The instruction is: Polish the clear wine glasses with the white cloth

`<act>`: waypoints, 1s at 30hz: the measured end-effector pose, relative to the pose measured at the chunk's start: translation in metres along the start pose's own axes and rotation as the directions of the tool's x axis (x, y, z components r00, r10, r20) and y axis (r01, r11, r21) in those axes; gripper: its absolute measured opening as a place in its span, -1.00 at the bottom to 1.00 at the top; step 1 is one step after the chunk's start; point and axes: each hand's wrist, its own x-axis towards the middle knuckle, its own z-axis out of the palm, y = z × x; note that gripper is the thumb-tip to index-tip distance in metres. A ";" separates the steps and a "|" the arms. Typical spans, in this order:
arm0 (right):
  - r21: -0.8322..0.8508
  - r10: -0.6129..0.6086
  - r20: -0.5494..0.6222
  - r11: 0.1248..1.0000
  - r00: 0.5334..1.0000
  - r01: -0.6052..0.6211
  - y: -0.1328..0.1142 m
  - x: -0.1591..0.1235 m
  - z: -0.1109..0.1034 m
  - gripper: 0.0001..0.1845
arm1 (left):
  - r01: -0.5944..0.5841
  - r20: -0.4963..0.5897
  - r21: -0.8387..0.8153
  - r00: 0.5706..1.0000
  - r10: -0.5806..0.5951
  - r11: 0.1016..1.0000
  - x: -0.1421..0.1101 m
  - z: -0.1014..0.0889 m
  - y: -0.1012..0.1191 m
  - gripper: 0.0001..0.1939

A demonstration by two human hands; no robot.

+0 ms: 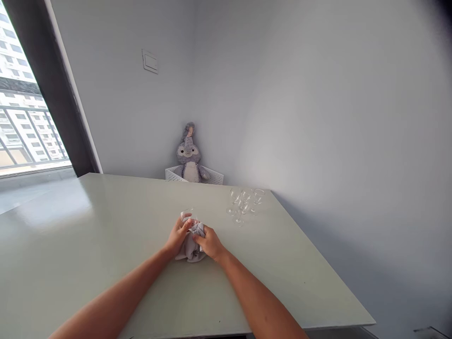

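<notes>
The left hand (177, 238) curls around a clear glass (188, 211), its thumb on the near side and fingertips on the far side. The right hand (212, 243) pinches a bunched grey cloth (191, 249) against the glass, thumb pressed toward the fingers; its other fingertips are hidden in the folds. The cloth covers the lower part of the glass and droops below the hands; whether it touches the surface (141, 207) is hard to tell. Glass and cloth are over the middle of the surface, between its near and far edges and well in from the right edge.

Several clear stemmed glasses (243, 204) stand close together near the far right corner, overlapping in view. Just beyond the far edge, a grey and white stuffed toy (188, 154) sits in a white basket (214, 177). A light switch (151, 62) is on the wall (116, 103) above.
</notes>
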 end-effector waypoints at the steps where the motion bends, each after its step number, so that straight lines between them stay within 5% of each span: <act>1: 0.080 0.038 0.026 0.996 0.999 -0.040 -0.001 0.001 0.000 -0.78 | 0.011 0.011 -0.033 1.000 -0.011 0.999 0.000 0.000 0.000 -0.41; 7: 0.346 0.134 0.125 0.923 0.983 -0.170 0.000 0.000 -0.003 -0.63 | 0.145 0.115 -0.135 0.985 -0.129 0.980 0.000 -0.001 0.010 -0.41; 11: 0.340 0.095 0.050 0.934 0.994 -0.107 0.005 0.003 -0.006 -0.60 | 0.079 0.041 -0.081 0.996 -0.076 0.994 0.000 0.000 0.016 -0.50; 16: 0.149 0.009 -0.135 0.989 0.991 0.012 0.001 0.003 -0.015 -0.59 | 0.023 -0.116 0.036 0.993 -0.018 0.999 0.004 -0.001 0.021 -0.49; 20: -0.132 -0.133 -0.320 0.987 0.938 0.094 -0.022 -0.008 -0.021 -0.55 | -0.007 -0.242 0.048 0.970 0.018 0.999 0.005 -0.005 0.024 -0.42; 25: -0.474 -0.416 0.027 0.796 0.909 0.378 -0.038 -0.018 -0.006 -0.59 | -0.040 -0.301 0.022 0.953 0.045 0.999 0.000 -0.001 0.026 -0.46; 28: -0.618 -0.412 0.038 0.706 0.910 0.346 -0.029 -0.015 0.005 -0.61 | -0.086 -0.263 0.027 0.960 0.090 0.996 -0.007 0.006 0.026 -0.48; 30: -0.617 -0.331 0.010 0.740 0.944 0.266 -0.022 -0.011 0.005 -0.68 | -0.121 -0.199 0.064 0.971 0.131 0.991 -0.011 0.010 0.026 -0.46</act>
